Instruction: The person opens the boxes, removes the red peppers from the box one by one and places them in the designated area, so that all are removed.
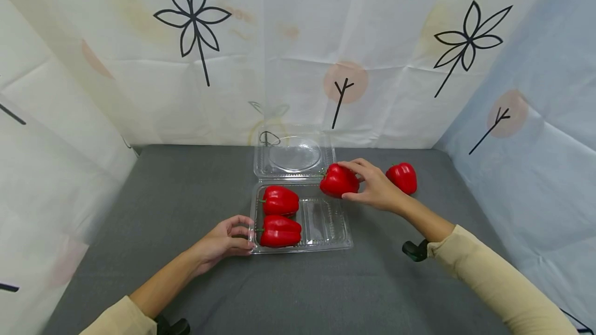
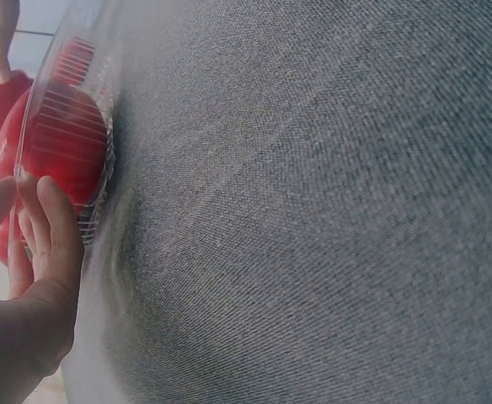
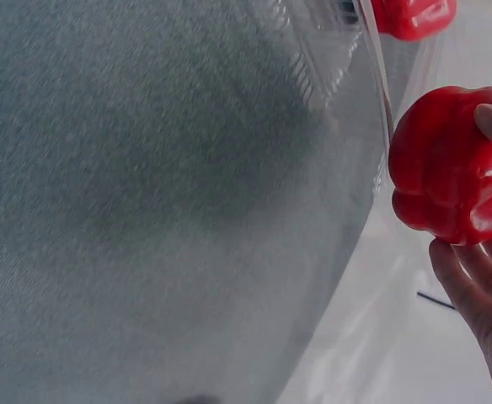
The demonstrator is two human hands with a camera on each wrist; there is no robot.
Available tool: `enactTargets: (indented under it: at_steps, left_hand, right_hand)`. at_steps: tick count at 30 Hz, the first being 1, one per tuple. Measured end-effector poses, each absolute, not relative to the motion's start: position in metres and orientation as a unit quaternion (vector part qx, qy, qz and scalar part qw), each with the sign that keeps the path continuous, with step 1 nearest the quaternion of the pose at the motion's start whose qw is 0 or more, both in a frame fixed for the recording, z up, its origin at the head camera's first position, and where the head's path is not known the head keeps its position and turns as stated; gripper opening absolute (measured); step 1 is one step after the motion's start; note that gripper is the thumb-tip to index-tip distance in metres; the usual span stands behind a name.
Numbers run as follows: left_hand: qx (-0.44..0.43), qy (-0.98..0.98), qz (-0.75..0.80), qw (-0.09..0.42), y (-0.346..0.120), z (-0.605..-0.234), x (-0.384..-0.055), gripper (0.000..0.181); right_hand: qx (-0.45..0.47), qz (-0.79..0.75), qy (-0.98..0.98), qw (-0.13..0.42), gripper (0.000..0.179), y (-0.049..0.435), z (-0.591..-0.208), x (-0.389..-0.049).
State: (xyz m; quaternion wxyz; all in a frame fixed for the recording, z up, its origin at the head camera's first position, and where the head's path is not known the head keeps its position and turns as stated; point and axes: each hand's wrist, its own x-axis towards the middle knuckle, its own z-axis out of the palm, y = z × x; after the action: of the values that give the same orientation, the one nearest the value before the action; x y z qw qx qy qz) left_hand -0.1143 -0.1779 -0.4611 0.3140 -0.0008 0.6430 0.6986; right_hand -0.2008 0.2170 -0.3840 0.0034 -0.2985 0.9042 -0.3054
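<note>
My right hand grips a red bell pepper between thumb and fingers, over the back right part of a clear plastic clamshell box. In the right wrist view this bell pepper is near the box's rim. Two more red bell peppers, a rear one and a front one, lie side by side in the box's left half, stems to the left. My left hand holds the box's left edge, its thumb and fingers on either side of the rim.
Another red bell pepper lies on the grey cloth at right, beyond my right forearm. The box's clear lid is folded back toward the rear wall. Patterned white fabric encloses the table at the back and sides.
</note>
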Motion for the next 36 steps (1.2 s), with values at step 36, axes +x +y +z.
enactTargets:
  at_steps: [36]
  left_hand:
    - [-0.009, 0.636, 0.705, 0.314, -0.177, -0.46, -0.114, 0.055]
  right_hand:
    - [-0.089, -0.303, 0.937, -0.149, 0.068, 0.273, -0.444, -0.206]
